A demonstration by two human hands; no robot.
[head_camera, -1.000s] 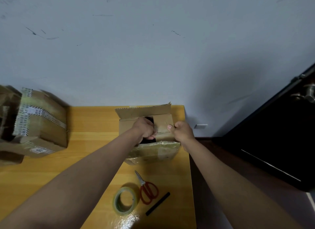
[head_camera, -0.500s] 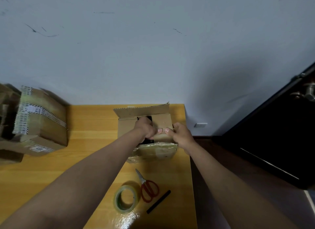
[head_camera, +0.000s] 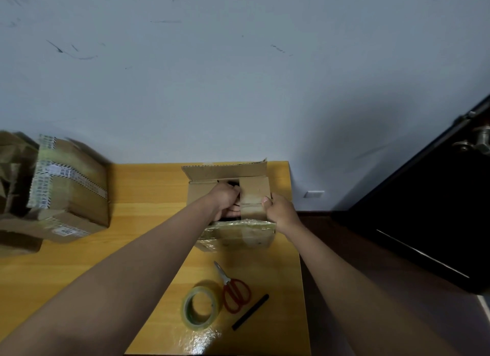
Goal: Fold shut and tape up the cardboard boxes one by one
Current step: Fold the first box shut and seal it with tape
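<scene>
Taped box (head_camera: 70, 186) sits at far left of the table (head_camera: 148, 196), by the wall. Open box (head_camera: 230, 204) at table's back right, rear flap up. Left hand (head_camera: 225, 203) curled inside the opening, grip unclear. Right hand (head_camera: 281, 210) pinches the right flap's edge. Nearer: tape roll (head_camera: 200, 308), scissors (head_camera: 233, 289), black pen (head_camera: 250, 312).

Red-handled scissors (head_camera: 233, 289) lie beside a black pen (head_camera: 250, 312).

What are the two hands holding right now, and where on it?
Both hold the open cardboard box: the right hand grips its right inner flap at the edge; the left hand curls its fingers over the left side of the opening.
</scene>
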